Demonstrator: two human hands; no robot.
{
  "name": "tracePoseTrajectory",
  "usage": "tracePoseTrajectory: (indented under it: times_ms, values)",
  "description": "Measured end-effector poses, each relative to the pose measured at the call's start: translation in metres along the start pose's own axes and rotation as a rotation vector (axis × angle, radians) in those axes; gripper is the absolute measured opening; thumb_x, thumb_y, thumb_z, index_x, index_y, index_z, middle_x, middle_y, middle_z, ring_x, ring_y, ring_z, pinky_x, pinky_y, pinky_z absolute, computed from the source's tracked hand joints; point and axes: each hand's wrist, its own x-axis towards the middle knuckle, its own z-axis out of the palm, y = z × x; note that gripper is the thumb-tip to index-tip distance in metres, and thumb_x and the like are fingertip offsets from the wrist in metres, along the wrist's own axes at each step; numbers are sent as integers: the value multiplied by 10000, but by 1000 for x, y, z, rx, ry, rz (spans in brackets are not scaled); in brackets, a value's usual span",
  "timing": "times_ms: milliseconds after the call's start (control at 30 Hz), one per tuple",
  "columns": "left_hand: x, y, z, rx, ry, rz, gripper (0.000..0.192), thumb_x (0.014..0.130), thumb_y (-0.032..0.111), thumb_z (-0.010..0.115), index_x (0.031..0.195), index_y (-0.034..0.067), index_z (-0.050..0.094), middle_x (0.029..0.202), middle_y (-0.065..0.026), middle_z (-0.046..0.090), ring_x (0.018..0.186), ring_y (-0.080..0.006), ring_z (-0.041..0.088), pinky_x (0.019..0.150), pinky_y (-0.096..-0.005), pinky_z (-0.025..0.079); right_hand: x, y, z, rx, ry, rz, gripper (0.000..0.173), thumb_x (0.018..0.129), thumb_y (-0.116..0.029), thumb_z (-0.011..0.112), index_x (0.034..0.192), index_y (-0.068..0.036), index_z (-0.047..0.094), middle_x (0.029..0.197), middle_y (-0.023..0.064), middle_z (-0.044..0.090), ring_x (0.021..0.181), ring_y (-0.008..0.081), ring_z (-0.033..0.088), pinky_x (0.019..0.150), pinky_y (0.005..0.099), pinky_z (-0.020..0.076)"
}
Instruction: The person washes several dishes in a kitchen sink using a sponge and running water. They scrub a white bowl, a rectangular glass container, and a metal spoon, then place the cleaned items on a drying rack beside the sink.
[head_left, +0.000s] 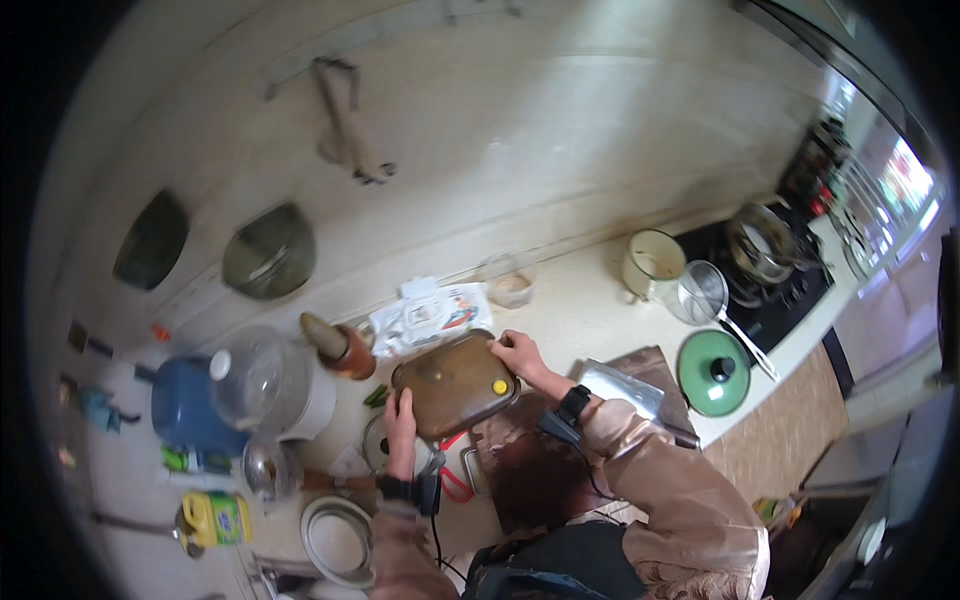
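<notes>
Both hands hold a brown, rounded-rectangular container (454, 382) with a yellow round spot near its right corner. My left hand (400, 435) grips its near left edge, and my right hand (522, 356) grips its upper right corner. What the container holds cannot be made out. Beneath and to the right lies a dark, wet-looking wooden cutting board (525, 472), with a cleaver (619, 386) on its far right part. Red-handled scissors (455, 486) and a glass lid (373, 442) lie below the container. A white packet of wipes (431, 315) lies just beyond it.
To the right stand an enamel pot (652, 262), a strainer (703, 289), a green lid (714, 373) and a stove (787, 300) bearing a metal pot. At left are a mortar (354, 358), a clear-lidded steamer (262, 382), a blue container (187, 405), stacked bowls (337, 540) and a yellow jug (216, 517).
</notes>
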Motion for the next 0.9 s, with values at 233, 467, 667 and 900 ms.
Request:
tracePoseTrajectory:
  times_ms: [233, 467, 667, 900]
  values:
    - [-136, 31, 26, -563, -331, -189, 342, 931, 238, 566, 1157, -18, 554, 1107, -82, 606, 968, -163, 558, 873, -298, 440, -108, -5, -88, -138, -13, 26, 403, 826, -373, 657, 790, 23, 587, 657, 177, 587, 608, 241, 570, 602, 367, 461]
    - [-191, -25, 50, -559, -345, -261, 272, 903, 182, 623, 1086, -15, 583, 1026, -62, 627, 905, -143, 570, 823, -279, 459, -169, 38, -115, -211, 2, 77, 393, 836, -386, 655, 814, 5, 625, 662, 141, 613, 618, 192, 587, 598, 357, 469]
    - [-209, -28, 51, -324, -268, -342, 270, 906, 274, 637, 958, 13, 590, 793, -56, 637, 570, -124, 578, 496, -255, 461, -152, 46, -113, -296, -7, -44, 447, 815, -437, 674, 795, 8, 630, 707, 168, 630, 654, 282, 611, 615, 384, 472]
    - [-221, -39, 20, -115, -742, -292, 451, 887, 356, 649, 1049, -41, 511, 877, -159, 606, 717, -269, 648, 542, -316, 503, -162, 63, -118, -401, 472, -32, 612, 767, -505, 711, 971, 44, 533, 923, 223, 607, 858, 368, 603, 741, 420, 494]
